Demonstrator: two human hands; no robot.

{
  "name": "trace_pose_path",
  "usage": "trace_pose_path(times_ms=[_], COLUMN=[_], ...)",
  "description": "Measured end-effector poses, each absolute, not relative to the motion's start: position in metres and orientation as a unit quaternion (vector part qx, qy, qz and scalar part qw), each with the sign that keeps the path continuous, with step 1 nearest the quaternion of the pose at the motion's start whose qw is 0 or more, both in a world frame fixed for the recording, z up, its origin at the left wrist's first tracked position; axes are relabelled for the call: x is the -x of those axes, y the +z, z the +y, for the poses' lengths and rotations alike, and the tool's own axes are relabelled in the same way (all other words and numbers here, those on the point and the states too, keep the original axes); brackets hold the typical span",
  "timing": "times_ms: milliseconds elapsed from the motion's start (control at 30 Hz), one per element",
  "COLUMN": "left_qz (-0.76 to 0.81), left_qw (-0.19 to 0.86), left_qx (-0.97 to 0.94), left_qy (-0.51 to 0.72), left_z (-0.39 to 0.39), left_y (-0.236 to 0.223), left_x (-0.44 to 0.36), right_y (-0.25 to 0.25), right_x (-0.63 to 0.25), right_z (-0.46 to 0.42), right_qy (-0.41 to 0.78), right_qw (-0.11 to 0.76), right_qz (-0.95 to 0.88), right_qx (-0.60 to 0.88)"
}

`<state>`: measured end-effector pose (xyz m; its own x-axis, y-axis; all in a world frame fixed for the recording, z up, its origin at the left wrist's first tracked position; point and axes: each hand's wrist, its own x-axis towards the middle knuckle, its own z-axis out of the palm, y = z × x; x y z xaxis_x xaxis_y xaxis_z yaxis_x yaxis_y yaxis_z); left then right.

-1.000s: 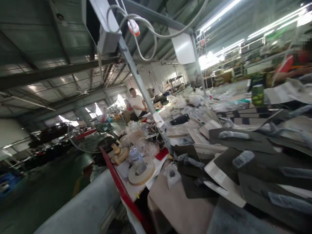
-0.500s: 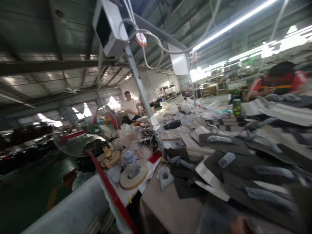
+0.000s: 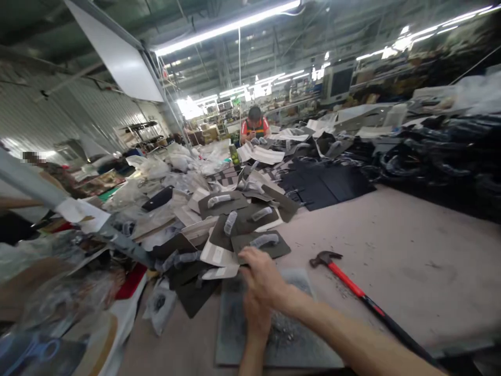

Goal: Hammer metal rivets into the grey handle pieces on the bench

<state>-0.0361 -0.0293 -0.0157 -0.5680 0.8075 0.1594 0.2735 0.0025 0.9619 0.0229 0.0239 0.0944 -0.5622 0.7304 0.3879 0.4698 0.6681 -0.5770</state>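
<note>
My right hand point(image 3: 264, 274) reaches across from the lower right, its fingers curled beside the lower left edge of a dark flat panel point(image 3: 284, 248) with a plastic-wrapped handle. Whatever those fingers hold, if anything, is hidden. Directly under it is my left hand point(image 3: 254, 305), mostly covered, so its fingers do not show clearly. Both hands are over a grey metal plate point(image 3: 230, 339) strewn with small dark bits. To their right lies a claw hammer point(image 3: 352, 282) with a red and black handle, touched by neither hand.
More dark panels with wrapped handles point(image 3: 230, 222) pile up beyond my hands. Dark sheets point(image 3: 324, 183) lie farther back on the table point(image 3: 410, 250). At left stand a slanted metal post point(image 3: 39, 183) and plastic bags. A co-worker point(image 3: 255, 125) sits across the table.
The view has swung right and down toward the table. Both hands and the hammer now show; earlier only a blurred bit of a hand was at the bottom edge.
</note>
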Motion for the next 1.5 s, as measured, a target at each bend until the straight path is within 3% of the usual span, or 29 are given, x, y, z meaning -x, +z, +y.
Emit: trace_pose_path(times_ms=[67,167,333,600,900,1000,1133,1233,1300,1367,1433,1500], left_qz=[0.676,0.693,0.691,0.693,0.682,0.659,0.599,0.579,0.584,0.597,0.611,0.62], left_qw=[0.232,0.223,0.227,0.256,0.271,0.259,0.136,0.075,0.072,0.078,0.095,0.115], left_qx=[-0.404,-0.411,-0.414,-0.387,-0.357,-0.278,-0.254,-0.283,-0.287,-0.274,-0.255,-0.241], left_qy=[0.571,0.549,0.548,0.551,0.578,0.649,0.747,0.761,0.756,0.75,0.743,0.738], left_z=[-0.029,-0.029,-0.028,-0.026,-0.027,-0.027,-0.034,-0.048,-0.059,-0.068,-0.073,-0.075], left_y=[-0.016,-0.016,-0.019,-0.02,-0.023,-0.001,0.063,0.105,0.116,0.111,0.098,0.085], left_x=[0.037,0.037,0.037,0.039,0.035,0.042,0.076,0.105,0.115,0.116,0.111,0.103], right_y=[0.087,0.07,0.067,0.124,0.044,0.042,0.071,0.086,0.086,0.077,0.063,0.05], right_x=[-0.046,-0.069,-0.07,-0.116,-0.178,-0.18,-0.17,-0.174,-0.185,-0.195,-0.196,-0.188], right_z=[0.078,0.14,0.166,0.11,-0.001,-0.039,-0.078,-0.062,-0.034,-0.009,-0.003,-0.021], right_qy=[0.171,0.155,0.159,0.111,0.237,0.342,0.469,0.47,0.384,0.275,0.253,0.346], right_qw=[0.238,0.118,0.063,0.084,0.143,0.123,0.084,0.222,0.34,0.402,0.375,0.268], right_qz=[-0.849,-0.875,-0.905,-0.885,-0.766,-0.796,-0.84,-0.782,-0.731,-0.693,-0.68,-0.717], right_qx=[0.439,0.442,0.391,0.443,0.579,0.484,0.257,0.345,0.45,0.531,0.578,0.543])
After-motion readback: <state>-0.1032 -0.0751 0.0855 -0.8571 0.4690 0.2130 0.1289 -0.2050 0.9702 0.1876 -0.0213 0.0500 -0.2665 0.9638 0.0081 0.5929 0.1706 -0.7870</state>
